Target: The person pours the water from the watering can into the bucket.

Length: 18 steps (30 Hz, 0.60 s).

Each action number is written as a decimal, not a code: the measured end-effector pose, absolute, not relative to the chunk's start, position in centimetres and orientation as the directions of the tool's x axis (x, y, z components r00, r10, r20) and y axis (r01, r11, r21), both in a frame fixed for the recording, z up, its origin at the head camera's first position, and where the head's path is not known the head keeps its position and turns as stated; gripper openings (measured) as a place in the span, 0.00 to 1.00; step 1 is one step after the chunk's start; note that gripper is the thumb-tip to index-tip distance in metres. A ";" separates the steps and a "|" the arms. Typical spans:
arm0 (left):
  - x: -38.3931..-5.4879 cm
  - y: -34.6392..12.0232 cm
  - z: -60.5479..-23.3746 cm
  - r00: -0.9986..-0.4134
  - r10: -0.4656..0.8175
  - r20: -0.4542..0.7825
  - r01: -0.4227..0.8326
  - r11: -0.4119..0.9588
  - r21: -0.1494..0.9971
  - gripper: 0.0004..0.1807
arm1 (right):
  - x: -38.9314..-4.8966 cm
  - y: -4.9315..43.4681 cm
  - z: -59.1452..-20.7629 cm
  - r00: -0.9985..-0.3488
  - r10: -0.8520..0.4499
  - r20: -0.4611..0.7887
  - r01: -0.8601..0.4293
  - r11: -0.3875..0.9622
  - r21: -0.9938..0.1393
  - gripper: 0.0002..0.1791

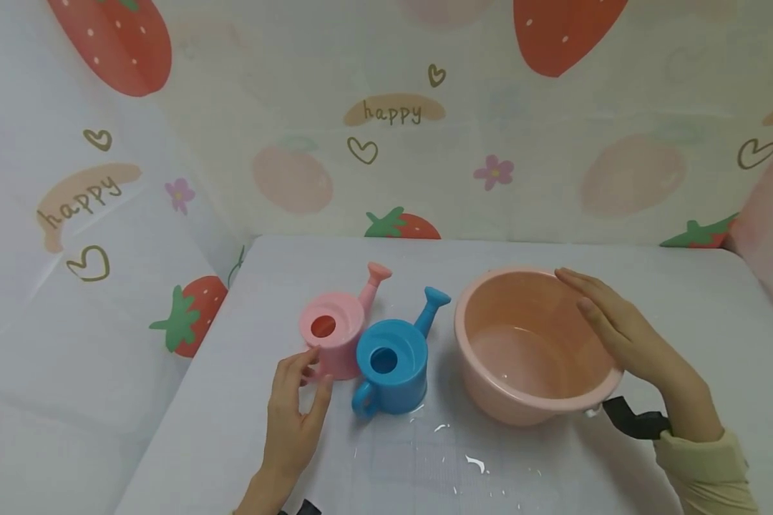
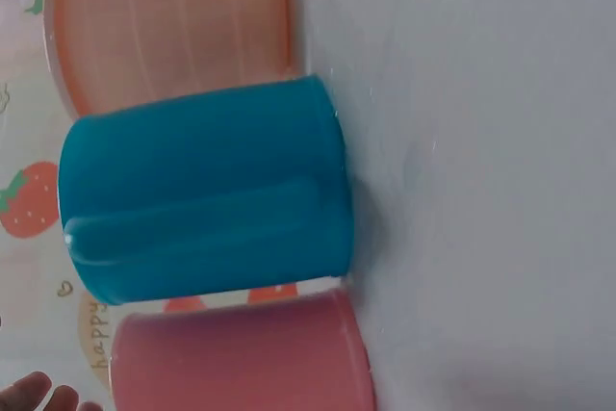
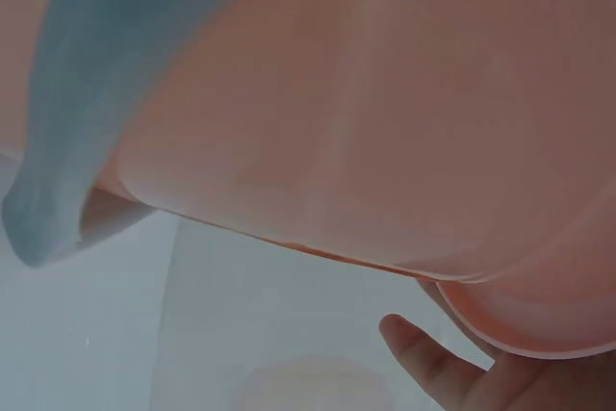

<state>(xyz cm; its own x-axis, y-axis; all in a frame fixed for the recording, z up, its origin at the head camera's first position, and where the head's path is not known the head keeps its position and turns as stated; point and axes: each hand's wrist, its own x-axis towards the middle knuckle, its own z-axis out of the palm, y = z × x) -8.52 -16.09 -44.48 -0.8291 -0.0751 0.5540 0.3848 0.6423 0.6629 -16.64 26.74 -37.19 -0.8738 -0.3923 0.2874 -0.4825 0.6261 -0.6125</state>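
A pink watering can stands on the white table beside a blue watering can. Both spouts point away, toward the back right. My left hand is at the pink can's near left side, fingertips close by its handle, thumb held apart. In the left wrist view, only a few fingertips show at the lower corner. To the right is a pink bucket with a little water inside. My right hand rests along its right rim, fingers straight.
Water drops lie on the table in front of the cans and bucket. A patterned cloth hangs behind the table. In the right wrist view, a grey-blue curved strip crosses in front of the bucket's wall.
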 end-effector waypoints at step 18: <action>-6.5 -12.4 -42.7 -0.891 0.001 0.454 0.390 0.512 0.765 0.09 | -16.5 26.5 -37.7 -0.879 -0.350 0.322 -0.475 0.599 -0.644 0.24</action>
<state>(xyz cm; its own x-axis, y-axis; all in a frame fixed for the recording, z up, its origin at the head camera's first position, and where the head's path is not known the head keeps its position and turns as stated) -6.50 -12.40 -42.70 -0.8910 0.0006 0.4541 0.3903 0.5122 0.7651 -16.46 26.47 -37.74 -0.8794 -0.3504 0.3222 -0.4750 0.5994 -0.6443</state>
